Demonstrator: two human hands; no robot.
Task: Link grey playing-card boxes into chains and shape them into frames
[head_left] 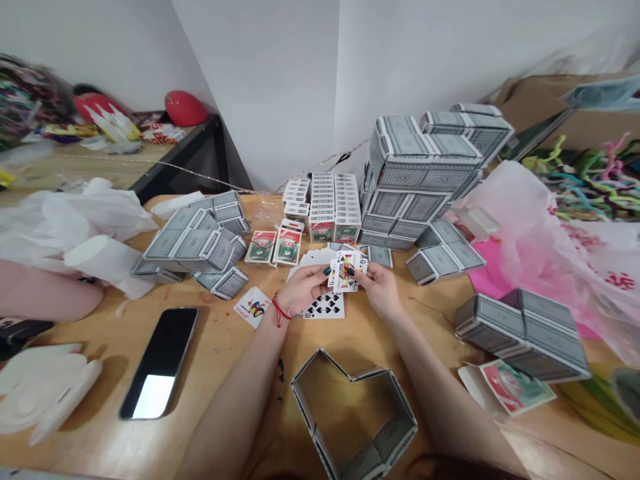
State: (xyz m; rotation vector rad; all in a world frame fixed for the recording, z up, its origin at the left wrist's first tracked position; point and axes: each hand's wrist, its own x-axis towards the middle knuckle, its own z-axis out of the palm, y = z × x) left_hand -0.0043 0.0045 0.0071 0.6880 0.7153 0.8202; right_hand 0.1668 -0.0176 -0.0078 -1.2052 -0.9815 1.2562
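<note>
Two hands work in the one head view, and they meet above the middle of the counter [225, 360]. The left hand [303, 291] grasps a few playing cards [343, 261] near their left edge, with its thumb at their face side. The right hand [383, 288] pinches the same small group from the right, and its thumb presses on the picture card in front. I cannot tell how many cards are between them, because the fingers behind are hidden.

Below the hands, a ten of spades [327, 308] seems to lie face up, and behind them other loose cards [307, 259] are spread. A joker [254, 307] lies apart, near the left wrist. Nearer to the person, between the forearms, stands an open heart-shaped frame [373, 453], with several card-backed blocks [415, 200] standing around. Two rows of card boxes [323, 200] are behind the loose cards.

The step in hand, as I judge it, is the handling of single cards: sorting them or bringing them together, though whether one is being bent I cannot tell. The next move would call for a light pinch from both thumbs, the edges kept even, and care that the thin cards do not slip or crease.
</note>
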